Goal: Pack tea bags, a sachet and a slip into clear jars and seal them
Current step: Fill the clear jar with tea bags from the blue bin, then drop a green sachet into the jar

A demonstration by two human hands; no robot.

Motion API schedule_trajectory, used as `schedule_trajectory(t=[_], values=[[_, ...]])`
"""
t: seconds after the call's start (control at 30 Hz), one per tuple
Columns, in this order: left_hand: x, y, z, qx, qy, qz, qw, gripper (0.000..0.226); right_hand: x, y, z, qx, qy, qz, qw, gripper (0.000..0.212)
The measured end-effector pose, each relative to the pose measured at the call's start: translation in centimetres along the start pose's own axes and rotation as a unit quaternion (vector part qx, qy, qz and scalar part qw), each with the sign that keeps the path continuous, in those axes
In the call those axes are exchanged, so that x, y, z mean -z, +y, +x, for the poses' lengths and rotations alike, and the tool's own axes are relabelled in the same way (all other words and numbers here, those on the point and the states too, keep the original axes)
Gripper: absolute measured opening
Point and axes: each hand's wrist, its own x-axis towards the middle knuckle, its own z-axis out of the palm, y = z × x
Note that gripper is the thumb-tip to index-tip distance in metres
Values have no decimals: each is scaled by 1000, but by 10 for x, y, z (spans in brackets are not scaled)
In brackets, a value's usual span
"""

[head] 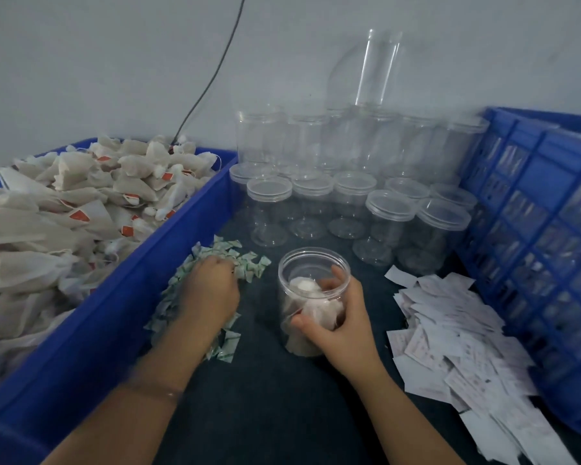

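A pale grey wall (114, 62) is seen at the back, with a dark cable (212, 78) hanging down it. Below it, a dark worktop (282, 397) is flanked by a blue bin (114, 313) on the left and a blue slatted crate (534, 229) on the right.

The bin is heaped with off-white tea bags (81, 196). Small red tags are attached to many of them, but any print on the tags is too small to be read. Faint print is carried by the white slips (467, 330) piled beside the crate, and green markings by the sachets (245, 260) strewn beside the bin. Both are too blurred to be made out.

Lidded clear jars (389, 209) are grouped at the far end of the worktop. More clear jars (309, 142) are stacked behind them against the wall.

An open jar (302, 273) is stood on the worktop between the sachets and the slips, and several tea bags are seen inside it. It is gripped by the right hand (342, 317), with the thumb laid across its front wall and the fingers wrapped round its right side. The left hand (208, 293) is set palm down on the sachet pile with its fingers curled into it. Whether a sachet is pinched cannot be told.
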Motion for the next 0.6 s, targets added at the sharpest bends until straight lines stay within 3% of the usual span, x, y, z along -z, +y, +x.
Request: schedule_trajectory(t=[0.1,0.27,0.37,0.5,0.6], values=[[-11,-12,0,12,0,56,998,25,1,2,3,-7,-9,9,1000,79],[-7,-14,3,25,25,2,999,12,2,5,5,-12,-21,9,1000,83],[3,-17,2,48,20,-64,997,8,1,6,8,-15,-23,9,1000,83],[20,-13,-1,5,90,-155,984,10,2,8,7,-17,-22,10,1000,85],[45,14,-6,-67,103,-319,940,10,1,7,7,-16,-20,12,1000,87]])
